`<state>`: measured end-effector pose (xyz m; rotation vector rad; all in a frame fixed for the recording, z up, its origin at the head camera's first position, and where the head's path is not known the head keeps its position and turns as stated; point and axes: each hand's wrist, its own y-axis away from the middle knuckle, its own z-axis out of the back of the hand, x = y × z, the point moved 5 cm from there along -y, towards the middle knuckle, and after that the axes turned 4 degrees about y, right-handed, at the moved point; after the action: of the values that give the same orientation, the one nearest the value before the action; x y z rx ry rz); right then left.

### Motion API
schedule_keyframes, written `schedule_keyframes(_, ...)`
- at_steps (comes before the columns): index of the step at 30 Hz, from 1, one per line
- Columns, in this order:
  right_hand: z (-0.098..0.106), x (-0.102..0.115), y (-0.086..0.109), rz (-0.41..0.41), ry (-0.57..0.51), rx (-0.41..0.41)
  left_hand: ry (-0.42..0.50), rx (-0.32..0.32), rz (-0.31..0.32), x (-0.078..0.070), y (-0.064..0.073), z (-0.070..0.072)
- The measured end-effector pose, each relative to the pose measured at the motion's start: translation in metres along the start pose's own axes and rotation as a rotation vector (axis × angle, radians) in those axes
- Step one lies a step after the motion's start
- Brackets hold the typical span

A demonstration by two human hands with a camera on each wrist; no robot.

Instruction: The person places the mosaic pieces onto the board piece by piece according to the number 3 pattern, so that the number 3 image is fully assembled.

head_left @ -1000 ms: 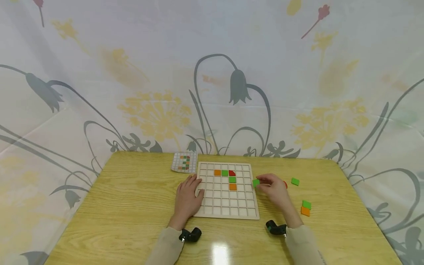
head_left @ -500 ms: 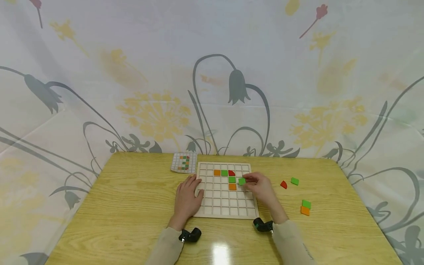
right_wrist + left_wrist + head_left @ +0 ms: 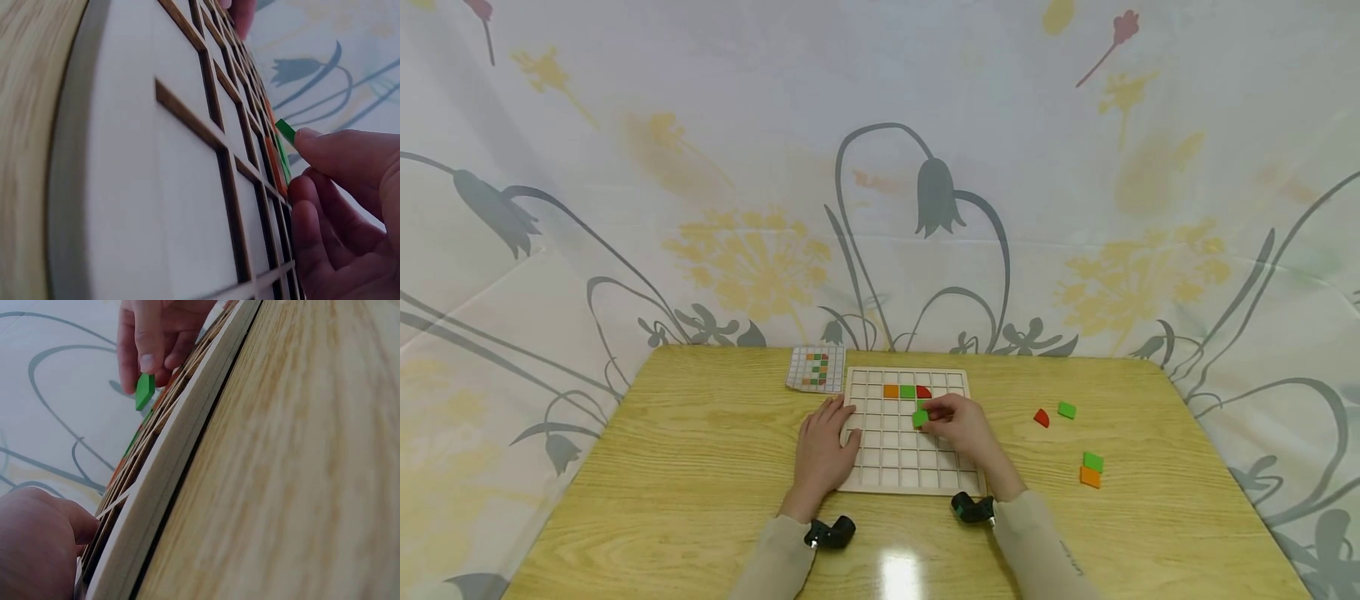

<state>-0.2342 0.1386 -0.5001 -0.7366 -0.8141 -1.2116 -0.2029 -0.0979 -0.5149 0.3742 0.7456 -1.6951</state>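
Note:
A light wooden grid board (image 3: 891, 458) lies on the table. My left hand (image 3: 827, 444) rests on its left edge, fingers relaxed; in the left wrist view the thumb (image 3: 81, 522) lies at the rim. My right hand (image 3: 962, 429) pinches a green square tile (image 3: 921, 419) between thumb and fingertips, tilted just over the board. Set in the upper grid are an orange tile (image 3: 891, 392), a green tile (image 3: 907, 392) and a red quarter-round tile (image 3: 923, 392). Below the red one, another green tile (image 3: 922, 405) is partly covered, and an orange tile (image 3: 275, 165) shows in the right wrist view.
A pattern card (image 3: 816, 368) with a printed coloured grid lies behind the board's left corner. To the right lie a loose red quarter-round (image 3: 1042, 418), a green tile (image 3: 1067, 410), and a green piece (image 3: 1093, 462) touching an orange one (image 3: 1090, 477). A patterned curtain hangs behind the table.
My right hand has carried the green tile leftward from the board's right edge to over the column below the red tile. The left hand has stayed in place.

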Motion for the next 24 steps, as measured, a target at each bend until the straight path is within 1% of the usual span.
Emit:
schedule_keyframes(3,-0.004,0.002,-0.001,0.019,0.026,0.012,-0.002,0.0,-0.003,0.0,-0.001,-0.001)
schedule_keyframes(8,-0.01,0.003,-0.001,0.021,0.066,0.024,-0.005,-0.009,-0.007,0.0,-0.001,0.0)
schedule_keyframes(13,-0.015,0.002,-0.002,0.034,0.096,0.005,0.001,-0.02,-0.01,0.0,0.0,0.002)
schedule_keyframes(19,-0.019,0.003,-0.003,0.024,0.112,-0.001,0.002,-0.009,0.006,0.001,0.0,0.0)
schedule_keyframes(24,-0.019,0.005,-0.002,0.02,0.133,-0.021,0.007,-0.008,0.003,0.0,0.0,0.0)
